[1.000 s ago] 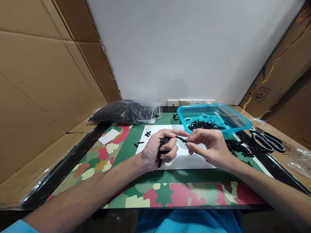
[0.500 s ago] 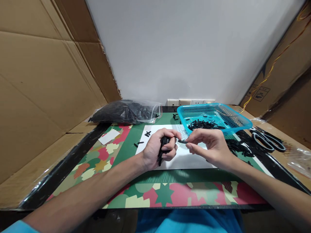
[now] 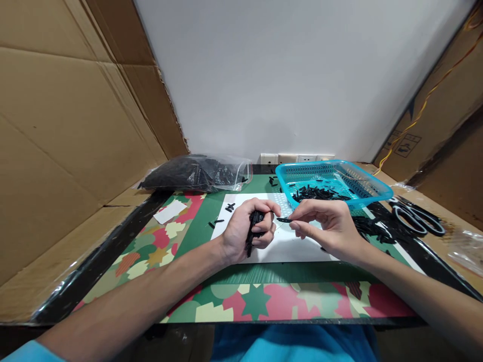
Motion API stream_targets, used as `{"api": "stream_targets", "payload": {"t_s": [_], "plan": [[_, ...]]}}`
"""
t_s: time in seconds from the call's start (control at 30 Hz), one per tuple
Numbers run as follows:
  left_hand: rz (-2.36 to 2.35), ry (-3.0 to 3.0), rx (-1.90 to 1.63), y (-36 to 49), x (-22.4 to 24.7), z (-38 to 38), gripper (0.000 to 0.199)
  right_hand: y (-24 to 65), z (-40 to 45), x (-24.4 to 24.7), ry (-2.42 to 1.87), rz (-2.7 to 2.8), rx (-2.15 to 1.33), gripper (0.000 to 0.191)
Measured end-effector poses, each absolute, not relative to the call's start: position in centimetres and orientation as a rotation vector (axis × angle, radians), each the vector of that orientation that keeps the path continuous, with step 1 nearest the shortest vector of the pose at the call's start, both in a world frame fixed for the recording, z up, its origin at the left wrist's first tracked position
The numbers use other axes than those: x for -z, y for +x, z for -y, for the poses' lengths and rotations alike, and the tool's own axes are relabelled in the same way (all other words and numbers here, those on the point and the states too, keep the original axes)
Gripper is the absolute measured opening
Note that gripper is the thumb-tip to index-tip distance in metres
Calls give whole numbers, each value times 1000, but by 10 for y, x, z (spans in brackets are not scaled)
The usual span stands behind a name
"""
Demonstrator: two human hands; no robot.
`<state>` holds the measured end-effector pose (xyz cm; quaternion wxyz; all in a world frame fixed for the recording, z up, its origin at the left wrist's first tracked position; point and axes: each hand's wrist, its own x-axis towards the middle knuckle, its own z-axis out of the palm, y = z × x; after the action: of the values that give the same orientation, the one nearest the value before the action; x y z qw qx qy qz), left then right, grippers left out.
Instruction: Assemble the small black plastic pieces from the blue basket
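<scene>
My left hand [image 3: 249, 229] is closed round a bunch of small black strips [image 3: 254, 234], whose ends stick out below the fingers. Between the thumb and forefinger of my right hand [image 3: 332, 226] is a single black strip [image 3: 284, 219], its free end pointing at my left fingertips. A small gap shows between that strip and my left hand. Both hands are above a white sheet of paper [image 3: 294, 246]. Behind them stands a blue plastic basket [image 3: 377, 193] with many more black strips [image 3: 319, 194] in it. The exact kind of strip is too small to tell.
A clear zip bag full of black pieces [image 3: 184, 173] lies at the back left. More strips [image 3: 372, 229] are heaped right of my right hand, near scissors [image 3: 415, 218]. A few loose strips [image 3: 230, 206] lie left. Cardboard [image 3: 75, 100] walls the left side; power sockets [image 3: 298, 159] are behind.
The strip in my right fingers has turned slightly and now looks straighter and flatter. My left hand keeps its hold, and both hands stay in nearly the same place.
</scene>
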<state>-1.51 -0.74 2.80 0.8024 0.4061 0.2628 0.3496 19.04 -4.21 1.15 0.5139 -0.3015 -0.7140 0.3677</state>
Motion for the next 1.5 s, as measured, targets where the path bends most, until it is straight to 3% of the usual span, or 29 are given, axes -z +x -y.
{"api": "stream_targets", "payload": {"t_s": [0.97, 1.27, 1.5], "plan": [[-579, 885, -747, -14, -29, 8, 21, 191, 43, -12, -719, 1706, -904, 10], [-542, 857, -836, -20, -42, 5, 20, 226, 37, -34, -895, 2525, -754, 13], [-499, 783, -743, -17, -34, 8, 23, 227, 39, -43, -1164, 2481, -601, 24]]}}
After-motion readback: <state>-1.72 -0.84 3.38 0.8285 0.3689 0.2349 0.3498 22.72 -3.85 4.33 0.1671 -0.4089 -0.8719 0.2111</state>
